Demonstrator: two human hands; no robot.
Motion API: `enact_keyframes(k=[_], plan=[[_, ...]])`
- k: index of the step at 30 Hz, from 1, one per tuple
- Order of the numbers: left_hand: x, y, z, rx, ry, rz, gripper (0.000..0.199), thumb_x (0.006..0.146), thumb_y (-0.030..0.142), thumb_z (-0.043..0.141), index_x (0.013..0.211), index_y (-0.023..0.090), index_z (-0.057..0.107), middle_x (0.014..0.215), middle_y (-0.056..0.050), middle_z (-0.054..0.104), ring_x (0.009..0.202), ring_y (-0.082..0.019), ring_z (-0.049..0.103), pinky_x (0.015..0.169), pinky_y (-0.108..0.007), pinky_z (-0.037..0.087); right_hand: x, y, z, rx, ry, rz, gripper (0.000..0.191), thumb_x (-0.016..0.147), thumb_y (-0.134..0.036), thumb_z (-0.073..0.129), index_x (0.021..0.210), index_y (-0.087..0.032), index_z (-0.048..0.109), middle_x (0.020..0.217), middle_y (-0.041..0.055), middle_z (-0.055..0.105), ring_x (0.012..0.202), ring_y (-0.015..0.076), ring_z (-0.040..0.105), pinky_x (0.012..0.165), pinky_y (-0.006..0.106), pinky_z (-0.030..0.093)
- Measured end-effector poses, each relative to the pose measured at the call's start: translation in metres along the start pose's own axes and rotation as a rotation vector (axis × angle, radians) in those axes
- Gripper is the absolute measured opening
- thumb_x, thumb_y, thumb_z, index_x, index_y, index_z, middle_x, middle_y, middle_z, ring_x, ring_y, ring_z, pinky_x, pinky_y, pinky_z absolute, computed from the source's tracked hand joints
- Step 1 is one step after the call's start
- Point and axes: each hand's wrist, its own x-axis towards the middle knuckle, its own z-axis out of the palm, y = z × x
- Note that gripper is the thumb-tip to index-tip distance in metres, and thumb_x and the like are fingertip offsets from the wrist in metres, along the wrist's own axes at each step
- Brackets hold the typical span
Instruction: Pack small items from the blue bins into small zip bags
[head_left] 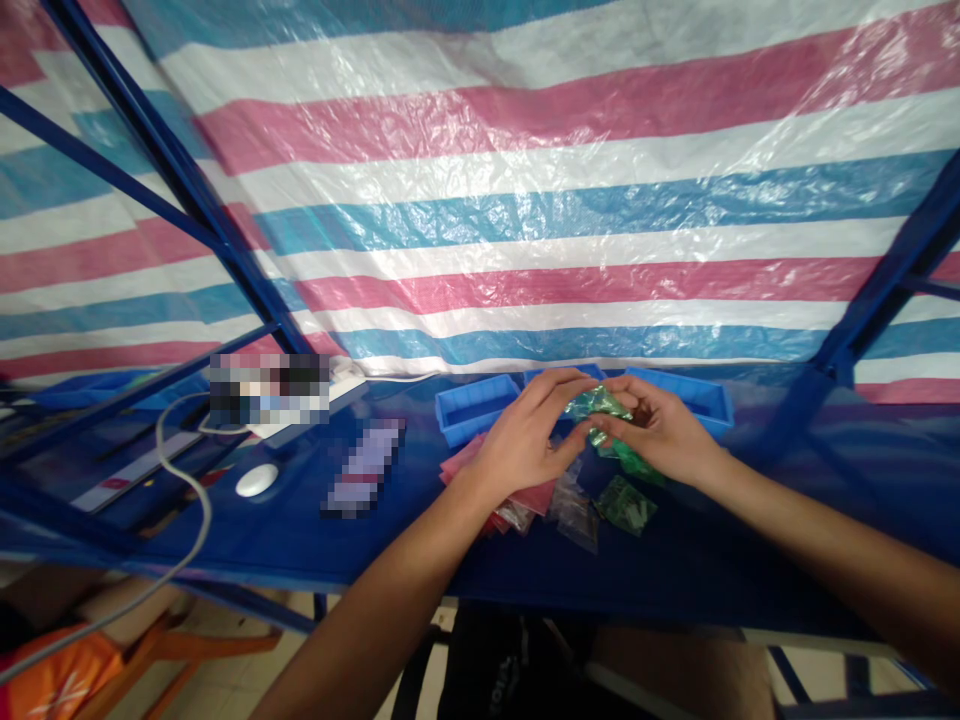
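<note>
A shiny green packet (598, 403) is held between both hands over the blue table. My left hand (534, 432) pinches its left side, and my right hand (660, 432) has its fingers closed on the right side. Red and pink packets (534, 497) lie below my left hand, partly covered by it. Clear packets (577, 515) are just to their right. A dark green packet (627, 504) rests nearer the front edge, and a brighter green one (637, 463) lies partly under my right hand.
Blue bins (477, 408) stand behind my hands. To the left are a white mouse (257, 480), a pixelated flat item (365, 468), a cable (202, 500) and blue frame bars (180, 170). A person in orange (64, 665) sits at lower left.
</note>
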Motion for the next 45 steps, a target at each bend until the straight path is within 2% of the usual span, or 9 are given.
enact_keyframes(k=[7, 11, 17, 24, 27, 31, 37, 41, 45], plan=[[-0.001, -0.012, 0.003, 0.098, -0.051, 0.153, 0.033, 0.104, 0.030, 0.064, 0.136, 0.024, 0.067, 0.134, -0.011, 0.071, 0.136, -0.027, 0.062, 0.118, -0.048, 0.052, 0.001, -0.009, -0.006, 0.153, -0.006, 0.154, 0.066, 0.088, -0.044, 0.087, 0.147, -0.032, 0.059, 0.096, 0.0009, 0.079, 0.066, 0.0177, 0.072, 0.062, 0.031, 0.056], [-0.002, -0.015, 0.004, 0.094, 0.007, 0.143, 0.021, 0.106, 0.025, 0.061, 0.124, 0.022, 0.073, 0.121, -0.009, 0.077, 0.120, -0.024, 0.071, 0.107, -0.043, 0.057, 0.001, -0.008, -0.004, 0.192, -0.019, 0.193, 0.035, 0.093, -0.049, 0.081, 0.115, -0.022, 0.077, 0.088, 0.0051, 0.078, 0.067, 0.0175, 0.070, 0.061, 0.030, 0.054], [-0.003, -0.011, 0.005, 0.070, 0.133, 0.064, 0.016, 0.105, 0.023, 0.061, 0.118, 0.019, 0.069, 0.113, -0.009, 0.078, 0.106, -0.023, 0.073, 0.101, -0.043, 0.059, -0.001, -0.011, -0.004, 0.074, -0.128, 0.107, 0.039, 0.098, -0.061, 0.070, 0.112, -0.025, 0.075, 0.085, 0.0060, 0.079, 0.065, 0.0215, 0.071, 0.056, 0.033, 0.052], [-0.001, -0.003, 0.000, 0.060, 0.116, 0.037, 0.044, 0.104, 0.032, 0.066, 0.146, 0.022, 0.057, 0.136, -0.014, 0.069, 0.128, -0.027, 0.066, 0.112, -0.048, 0.055, -0.002, -0.018, -0.004, -0.146, -0.039, 0.083, 0.050, 0.094, -0.058, 0.075, 0.064, -0.022, 0.061, 0.051, -0.0033, 0.055, 0.045, 0.0110, 0.046, 0.049, 0.028, 0.034], [0.001, -0.003, -0.002, 0.080, 0.067, 0.113, 0.048, 0.097, 0.041, 0.075, 0.140, 0.023, 0.063, 0.154, -0.015, 0.057, 0.144, -0.031, 0.055, 0.121, -0.053, 0.048, -0.002, -0.017, -0.005, 0.018, -0.006, 0.178, 0.043, 0.093, -0.057, 0.077, 0.073, -0.021, 0.064, 0.048, -0.0062, 0.050, 0.042, 0.0089, 0.036, 0.048, 0.028, 0.027], [0.001, -0.009, 0.001, 0.074, 0.031, 0.143, 0.032, 0.102, 0.028, 0.068, 0.133, 0.024, 0.067, 0.140, -0.011, 0.069, 0.136, -0.027, 0.062, 0.117, -0.051, 0.052, -0.002, -0.015, -0.004, 0.181, -0.031, 0.277, 0.039, 0.089, -0.056, 0.082, 0.082, -0.022, 0.066, 0.046, -0.0084, 0.045, 0.042, 0.0087, 0.033, 0.047, 0.027, 0.026], [-0.002, -0.013, 0.003, 0.074, 0.085, 0.092, 0.019, 0.104, 0.026, 0.064, 0.121, 0.019, 0.072, 0.120, -0.009, 0.077, 0.115, -0.023, 0.071, 0.107, -0.043, 0.057, 0.000, -0.017, -0.001, 0.062, 0.006, 0.168, 0.042, 0.094, -0.064, 0.073, 0.109, -0.025, 0.070, 0.057, -0.0057, 0.051, 0.046, 0.0131, 0.042, 0.045, 0.029, 0.030], [-0.002, -0.010, 0.004, 0.071, 0.096, -0.050, 0.025, 0.105, 0.033, 0.063, 0.125, 0.019, 0.068, 0.115, -0.009, 0.078, 0.105, -0.023, 0.074, 0.100, -0.041, 0.060, 0.000, -0.019, -0.003, 0.003, -0.018, 0.066, 0.044, 0.096, -0.069, 0.067, 0.096, -0.025, 0.071, 0.067, -0.0008, 0.058, 0.053, 0.0148, 0.049, 0.049, 0.031, 0.037], [-0.002, -0.006, 0.003, 0.040, 0.050, -0.100, 0.043, 0.105, 0.037, 0.064, 0.144, 0.020, 0.057, 0.126, -0.010, 0.075, 0.108, -0.023, 0.075, 0.101, -0.039, 0.061, 0.000, -0.016, -0.005, -0.108, -0.027, 0.007, 0.041, 0.085, -0.064, 0.083, 0.091, -0.025, 0.072, 0.061, -0.0047, 0.050, 0.050, 0.0119, 0.039, 0.049, 0.029, 0.029]])
